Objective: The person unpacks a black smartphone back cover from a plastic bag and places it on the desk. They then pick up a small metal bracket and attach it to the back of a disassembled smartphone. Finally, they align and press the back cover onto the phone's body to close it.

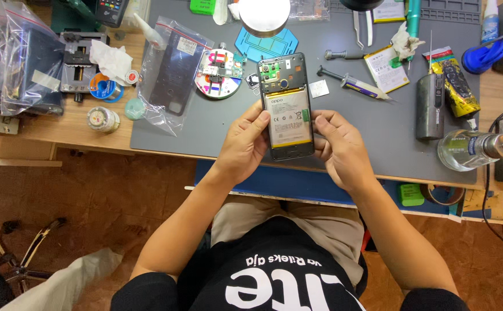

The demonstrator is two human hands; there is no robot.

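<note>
While gripped between both hands, left (244, 144) and right (339, 148), the opened phone (286, 106) apparently hovers above the mat (217, 124).

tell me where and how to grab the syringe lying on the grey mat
Grip the syringe by its clear barrel, pinching across the width from above. It lies flat and slanted on the grey mat, plunger to the upper left, nozzle to the lower right; the barrel is its longest, straightest part.

one head-worn camera looks steeply down, fairly close, over the grey mat (217, 124) and lap.
</note>
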